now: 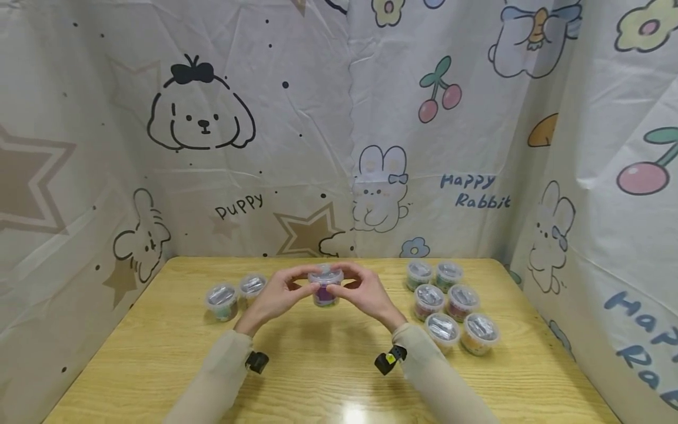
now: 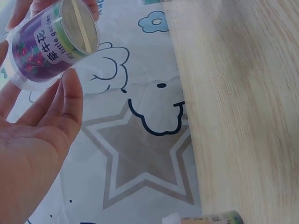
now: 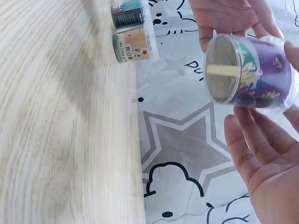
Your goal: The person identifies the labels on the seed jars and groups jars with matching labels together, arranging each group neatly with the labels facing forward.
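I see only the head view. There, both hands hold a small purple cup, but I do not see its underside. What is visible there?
Observer: In the right wrist view, a pale strip runs across the base of the cup; inside or outside, I cannot tell.
Operator: Thank you. And which English words are printed on its label?
Observer: The left wrist view shows "My little garden" on the label.

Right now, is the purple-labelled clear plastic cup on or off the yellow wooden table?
Off: the left hand and right hand hold the cup, and both wrist views show its underside exposed, away from the table.
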Demonstrator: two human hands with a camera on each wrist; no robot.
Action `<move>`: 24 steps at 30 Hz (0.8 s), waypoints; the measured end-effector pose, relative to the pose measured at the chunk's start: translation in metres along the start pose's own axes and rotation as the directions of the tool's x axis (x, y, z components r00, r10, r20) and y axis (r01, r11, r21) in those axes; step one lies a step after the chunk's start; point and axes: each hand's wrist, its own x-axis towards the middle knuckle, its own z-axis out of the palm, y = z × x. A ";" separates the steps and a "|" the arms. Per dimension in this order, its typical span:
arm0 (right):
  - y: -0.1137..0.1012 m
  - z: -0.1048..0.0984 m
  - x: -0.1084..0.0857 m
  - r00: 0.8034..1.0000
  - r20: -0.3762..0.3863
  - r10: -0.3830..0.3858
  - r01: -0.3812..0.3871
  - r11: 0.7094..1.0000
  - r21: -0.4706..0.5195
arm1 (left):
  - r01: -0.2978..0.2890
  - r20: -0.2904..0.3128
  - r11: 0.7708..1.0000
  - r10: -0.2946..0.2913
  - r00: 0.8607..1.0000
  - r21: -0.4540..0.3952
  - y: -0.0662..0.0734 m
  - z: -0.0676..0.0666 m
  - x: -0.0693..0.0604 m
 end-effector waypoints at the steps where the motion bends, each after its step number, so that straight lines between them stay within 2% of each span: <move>1: 0.001 0.000 0.000 1.000 0.011 0.002 -0.002 1.000 0.009 | -0.002 0.010 1.000 0.003 1.000 -0.012 -0.001 0.000 0.000; 5: 0.002 -0.001 0.001 0.998 0.068 0.003 -0.006 0.999 0.047 | -0.013 0.030 0.999 0.014 0.999 -0.052 -0.002 0.002 0.001; 9: -0.010 -0.003 -0.004 0.996 0.086 0.005 -0.011 0.998 0.059 | -0.005 0.015 0.998 0.006 1.000 -0.067 -0.003 0.006 0.002; 13: -0.024 -0.005 -0.009 0.999 0.049 -0.012 0.009 0.998 0.061 | 0.003 -0.003 0.996 -0.004 1.000 -0.094 -0.001 0.008 0.004; 17: -0.028 -0.001 -0.009 0.999 0.018 -0.044 0.043 0.998 0.044 | 0.006 -0.029 0.996 -0.008 1.000 -0.094 -0.003 0.006 0.002; 24: -0.031 0.007 -0.009 0.998 -0.037 -0.046 0.047 0.999 0.019 | 0.015 -0.070 0.998 -0.020 0.997 -0.066 -0.008 0.005 0.000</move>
